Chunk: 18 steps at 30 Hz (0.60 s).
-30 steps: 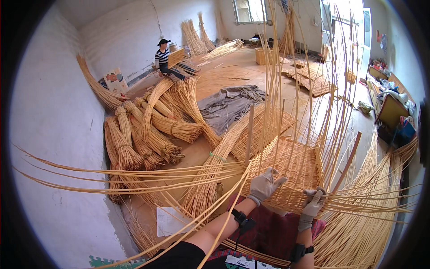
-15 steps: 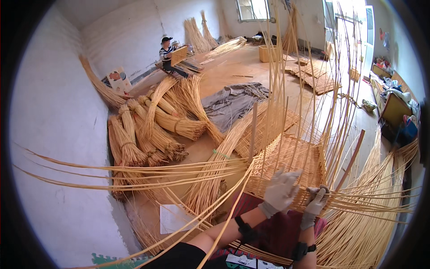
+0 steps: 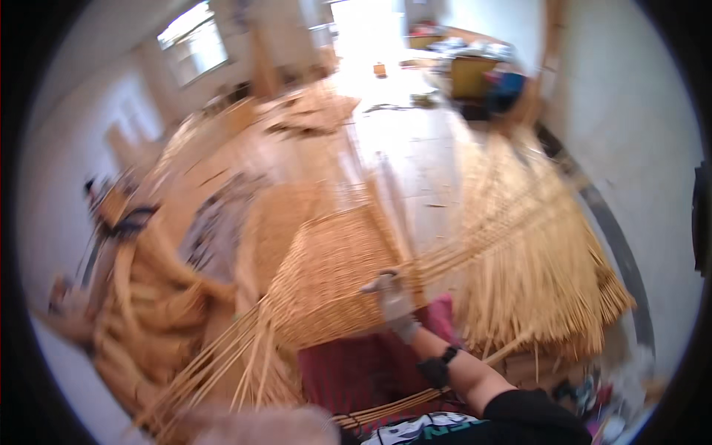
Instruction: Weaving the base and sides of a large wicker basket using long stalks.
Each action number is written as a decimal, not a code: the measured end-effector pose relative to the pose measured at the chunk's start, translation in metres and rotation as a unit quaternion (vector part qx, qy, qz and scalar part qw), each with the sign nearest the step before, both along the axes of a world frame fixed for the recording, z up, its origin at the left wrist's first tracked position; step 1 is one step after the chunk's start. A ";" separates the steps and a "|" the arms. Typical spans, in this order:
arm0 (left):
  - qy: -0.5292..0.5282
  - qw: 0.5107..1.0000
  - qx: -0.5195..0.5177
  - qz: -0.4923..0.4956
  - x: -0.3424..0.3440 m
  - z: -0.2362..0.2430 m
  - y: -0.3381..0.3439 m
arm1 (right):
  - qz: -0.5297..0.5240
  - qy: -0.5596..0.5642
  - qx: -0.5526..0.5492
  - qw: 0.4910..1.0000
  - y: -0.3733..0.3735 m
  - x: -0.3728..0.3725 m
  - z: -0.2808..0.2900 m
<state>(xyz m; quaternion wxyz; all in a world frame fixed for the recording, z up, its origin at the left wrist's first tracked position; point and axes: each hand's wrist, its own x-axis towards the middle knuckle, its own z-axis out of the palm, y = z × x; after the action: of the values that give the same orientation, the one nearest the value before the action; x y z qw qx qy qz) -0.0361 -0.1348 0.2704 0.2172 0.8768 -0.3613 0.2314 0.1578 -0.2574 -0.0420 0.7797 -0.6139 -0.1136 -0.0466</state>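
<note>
A woven wicker basket (image 3: 334,263) with low sides sits in front of me above dark red fabric (image 3: 341,371), with long loose rods (image 3: 222,345) fanning from its near left corner and more from its right side. My gloved right hand (image 3: 386,297) grips the basket near its right front, blurred by motion. A blurred, skin-coloured part of my left arm (image 3: 252,426) crosses the lower edge; my left hand is not visible.
Bundled willow rods (image 3: 156,311) lie left, and a wide heap of rods (image 3: 534,282) right. A blurred co-worker (image 3: 107,204) sits far left near grey cloth (image 3: 215,215). Flat woven panels (image 3: 304,115) lie beyond, toward a bright doorway (image 3: 363,33) and cluttered furniture (image 3: 471,78).
My view has swung to the right and blurred, so the scene shifted left. My left hand has left the basket and the view. My right hand still grips it.
</note>
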 end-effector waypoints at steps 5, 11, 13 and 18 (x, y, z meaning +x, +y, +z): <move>-0.127 0.959 -0.180 -0.180 0.014 0.006 -0.050 | -0.018 -0.031 0.165 0.986 -0.037 0.016 0.000; -0.134 0.946 -0.206 -0.210 0.016 0.001 -0.061 | -0.018 -0.050 0.196 0.979 -0.035 0.017 -0.009; -0.138 0.947 -0.209 -0.203 0.015 0.001 -0.061 | -0.004 -0.031 0.219 0.975 -0.032 0.016 -0.012; -0.146 0.945 -0.213 -0.199 0.016 0.000 -0.058 | 0.001 0.026 0.190 0.981 -0.033 0.005 0.008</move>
<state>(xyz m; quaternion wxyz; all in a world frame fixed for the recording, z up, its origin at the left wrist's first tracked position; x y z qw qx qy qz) -0.0202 -0.1930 0.2701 0.3852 0.6772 -0.4985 0.3802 0.1631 -0.2901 -0.0337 0.8848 -0.4557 -0.0827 -0.0502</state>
